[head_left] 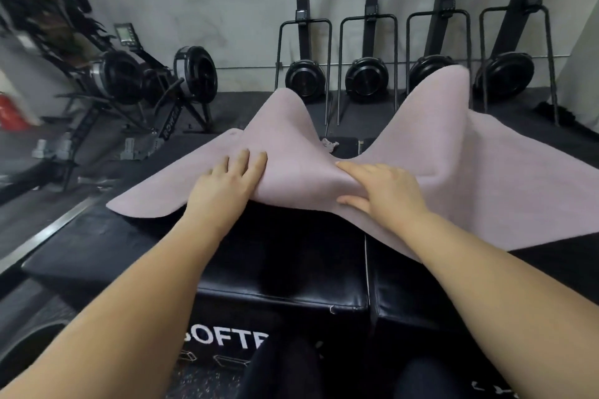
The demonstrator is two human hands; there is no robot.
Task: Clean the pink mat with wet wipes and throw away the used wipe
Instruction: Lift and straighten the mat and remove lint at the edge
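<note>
The pink mat [479, 178] lies draped over two black padded boxes [278, 269], with two humps standing up along its far side. My left hand [227, 178] holds the mat's near edge, fingers lying on top and the thumb hidden beneath it. My right hand [379, 194] rests flat on the mat just to the right, fingers straight and thumb on top near the edge. The mat is bunched into a raised fold between the two hands. A small crumpled pale wipe [329, 143] lies on the box top in the gap between the humps.
Several upright rowing machines [304, 74] stand against the grey wall behind the boxes. Two more rowers [136, 81] sit on the floor at the left, near a red object [11, 113]. My legs are below the box's front face.
</note>
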